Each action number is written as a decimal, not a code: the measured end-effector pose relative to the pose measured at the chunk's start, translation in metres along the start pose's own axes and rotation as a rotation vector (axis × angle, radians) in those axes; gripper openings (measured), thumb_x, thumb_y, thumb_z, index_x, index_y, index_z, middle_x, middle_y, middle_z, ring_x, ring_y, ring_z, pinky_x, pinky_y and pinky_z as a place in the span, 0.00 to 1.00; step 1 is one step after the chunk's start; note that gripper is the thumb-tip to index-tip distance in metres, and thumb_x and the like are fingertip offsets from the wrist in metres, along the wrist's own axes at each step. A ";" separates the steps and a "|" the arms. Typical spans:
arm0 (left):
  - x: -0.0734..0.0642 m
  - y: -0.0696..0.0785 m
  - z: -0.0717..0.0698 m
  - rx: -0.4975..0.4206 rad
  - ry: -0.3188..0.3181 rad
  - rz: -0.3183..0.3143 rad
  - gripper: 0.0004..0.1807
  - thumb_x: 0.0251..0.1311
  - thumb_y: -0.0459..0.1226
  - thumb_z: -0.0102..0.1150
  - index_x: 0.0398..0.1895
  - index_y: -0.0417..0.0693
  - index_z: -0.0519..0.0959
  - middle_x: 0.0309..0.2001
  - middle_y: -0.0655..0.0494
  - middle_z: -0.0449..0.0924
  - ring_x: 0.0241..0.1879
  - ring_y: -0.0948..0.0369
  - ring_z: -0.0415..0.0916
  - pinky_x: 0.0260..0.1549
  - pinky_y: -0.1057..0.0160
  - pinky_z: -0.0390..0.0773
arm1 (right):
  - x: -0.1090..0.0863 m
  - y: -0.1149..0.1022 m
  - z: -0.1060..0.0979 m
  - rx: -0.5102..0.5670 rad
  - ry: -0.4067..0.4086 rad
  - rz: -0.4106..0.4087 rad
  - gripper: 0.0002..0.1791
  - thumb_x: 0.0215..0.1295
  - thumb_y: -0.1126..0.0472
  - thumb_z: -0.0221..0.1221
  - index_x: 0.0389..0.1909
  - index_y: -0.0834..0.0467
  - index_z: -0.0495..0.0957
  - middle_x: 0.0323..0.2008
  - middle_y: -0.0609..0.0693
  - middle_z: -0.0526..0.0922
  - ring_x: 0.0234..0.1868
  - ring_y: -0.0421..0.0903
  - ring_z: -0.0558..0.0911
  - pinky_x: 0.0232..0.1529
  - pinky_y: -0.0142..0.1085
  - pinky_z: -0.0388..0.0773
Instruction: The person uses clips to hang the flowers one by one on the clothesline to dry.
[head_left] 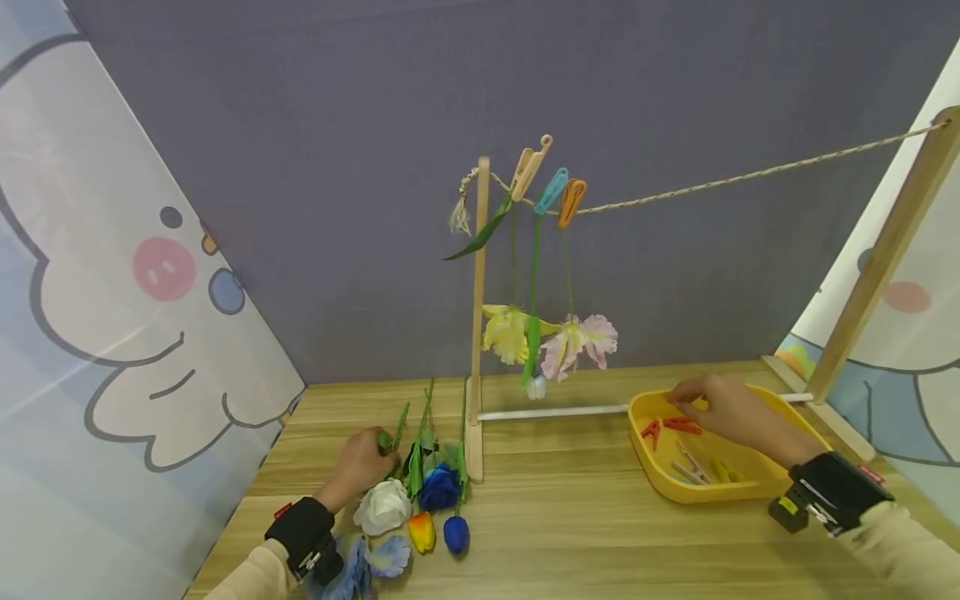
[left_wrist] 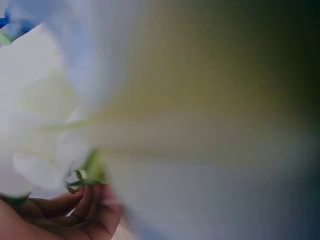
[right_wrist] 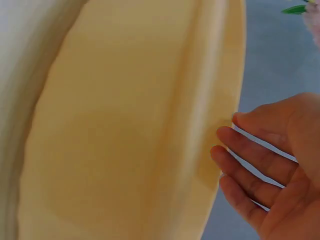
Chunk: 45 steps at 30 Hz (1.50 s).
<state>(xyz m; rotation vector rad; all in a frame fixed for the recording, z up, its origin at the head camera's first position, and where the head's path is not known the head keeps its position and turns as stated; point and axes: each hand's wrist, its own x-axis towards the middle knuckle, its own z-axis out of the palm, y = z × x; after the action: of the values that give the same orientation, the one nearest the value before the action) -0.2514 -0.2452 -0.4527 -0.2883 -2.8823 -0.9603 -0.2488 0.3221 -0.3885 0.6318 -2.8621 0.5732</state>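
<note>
My left hand (head_left: 362,465), at the left of the table, has curled fingers at the stem of a pale blue iris-like flower (head_left: 352,567). The bloom lies under that wrist and its blurred petals (left_wrist: 200,185) fill much of the left wrist view. Beside the hand lie a white rose (head_left: 383,507), a dark blue rose (head_left: 439,487), an orange-yellow tulip (head_left: 422,532) and a blue tulip (head_left: 456,534). My right hand (head_left: 723,414) is over the yellow basket (head_left: 675,493), its loosely spread fingers (right_wrist: 245,192) by the far rim, holding nothing. Red clothespins (head_left: 681,426) lie inside.
A rope (head_left: 750,177) runs between two wooden posts (head_left: 480,283). Beige (head_left: 529,169), light blue (head_left: 552,191) and orange (head_left: 572,202) clothespins hold a yellow flower (head_left: 507,335), a white bud (head_left: 536,387) and a pink flower (head_left: 577,346) upside down. A white rod (head_left: 555,412) joins the posts' feet.
</note>
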 end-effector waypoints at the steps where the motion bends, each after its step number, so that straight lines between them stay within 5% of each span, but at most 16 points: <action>1: 0.000 0.001 0.000 -0.002 0.000 -0.004 0.17 0.56 0.26 0.65 0.21 0.45 0.66 0.18 0.59 0.56 0.20 0.62 0.55 0.26 0.62 0.58 | -0.001 0.003 0.002 0.002 -0.017 0.006 0.11 0.61 0.68 0.70 0.44 0.62 0.89 0.39 0.52 0.89 0.42 0.54 0.87 0.43 0.52 0.85; 6: 0.001 0.001 -0.001 -0.037 -0.011 -0.066 0.04 0.59 0.27 0.62 0.33 0.35 0.76 0.19 0.55 0.64 0.19 0.61 0.59 0.25 0.61 0.62 | -0.007 0.016 0.012 -0.008 -0.072 -0.014 0.13 0.59 0.67 0.72 0.46 0.62 0.88 0.41 0.54 0.89 0.44 0.56 0.87 0.46 0.55 0.83; 11: 0.005 0.001 -0.006 -0.127 0.066 -0.096 0.16 0.63 0.27 0.60 0.53 0.27 0.78 0.16 0.53 0.68 0.15 0.63 0.52 0.19 0.65 0.57 | -0.011 0.024 0.020 -0.019 -0.065 -0.019 0.14 0.57 0.69 0.71 0.45 0.62 0.86 0.41 0.53 0.88 0.43 0.55 0.86 0.47 0.55 0.83; 15: 0.009 0.004 -0.015 -0.169 0.157 -0.083 0.16 0.67 0.29 0.61 0.56 0.32 0.78 0.23 0.48 0.77 0.16 0.63 0.55 0.20 0.64 0.60 | -0.014 0.028 0.024 -0.034 -0.050 -0.002 0.16 0.55 0.70 0.73 0.45 0.62 0.86 0.41 0.53 0.87 0.42 0.54 0.85 0.47 0.55 0.83; 18: 0.007 0.008 -0.022 -0.207 0.206 -0.071 0.16 0.69 0.31 0.62 0.57 0.34 0.78 0.42 0.40 0.83 0.27 0.56 0.75 0.30 0.58 0.75 | -0.016 0.030 0.026 -0.052 -0.035 -0.023 0.16 0.53 0.69 0.75 0.44 0.61 0.87 0.40 0.50 0.87 0.40 0.51 0.85 0.45 0.52 0.84; 21: 0.005 0.011 -0.026 -0.251 0.215 -0.086 0.17 0.71 0.33 0.61 0.60 0.36 0.77 0.54 0.38 0.81 0.47 0.47 0.80 0.45 0.50 0.80 | -0.018 0.032 0.027 -0.061 -0.025 -0.046 0.16 0.52 0.68 0.76 0.43 0.61 0.87 0.38 0.49 0.87 0.38 0.49 0.84 0.43 0.50 0.84; 30: -0.001 0.027 -0.026 -0.624 0.156 -0.189 0.17 0.77 0.31 0.50 0.64 0.36 0.73 0.58 0.39 0.75 0.38 0.45 0.79 0.41 0.51 0.84 | -0.019 0.031 0.028 -0.051 -0.041 0.006 0.14 0.51 0.68 0.74 0.40 0.63 0.85 0.36 0.50 0.86 0.35 0.47 0.81 0.40 0.48 0.84; 38: -0.006 0.037 -0.024 -0.697 0.189 -0.138 0.23 0.80 0.49 0.48 0.53 0.38 0.80 0.40 0.45 0.73 0.27 0.51 0.70 0.28 0.56 0.78 | -0.022 0.029 0.027 -0.067 -0.010 0.011 0.10 0.53 0.66 0.74 0.35 0.59 0.85 0.30 0.44 0.83 0.30 0.40 0.76 0.33 0.38 0.80; 45: -0.009 0.046 -0.019 -0.751 0.202 -0.060 0.22 0.81 0.49 0.45 0.46 0.37 0.76 0.36 0.39 0.71 0.23 0.57 0.65 0.22 0.59 0.72 | -0.027 0.028 0.023 -0.061 0.116 -0.089 0.12 0.51 0.69 0.73 0.38 0.61 0.86 0.34 0.46 0.85 0.32 0.40 0.79 0.32 0.35 0.80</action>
<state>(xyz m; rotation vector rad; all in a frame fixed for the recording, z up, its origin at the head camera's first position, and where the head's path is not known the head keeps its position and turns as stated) -0.2327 -0.2222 -0.4118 -0.1341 -2.2465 -1.9219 -0.2382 0.3460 -0.4249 0.6889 -2.7169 0.4899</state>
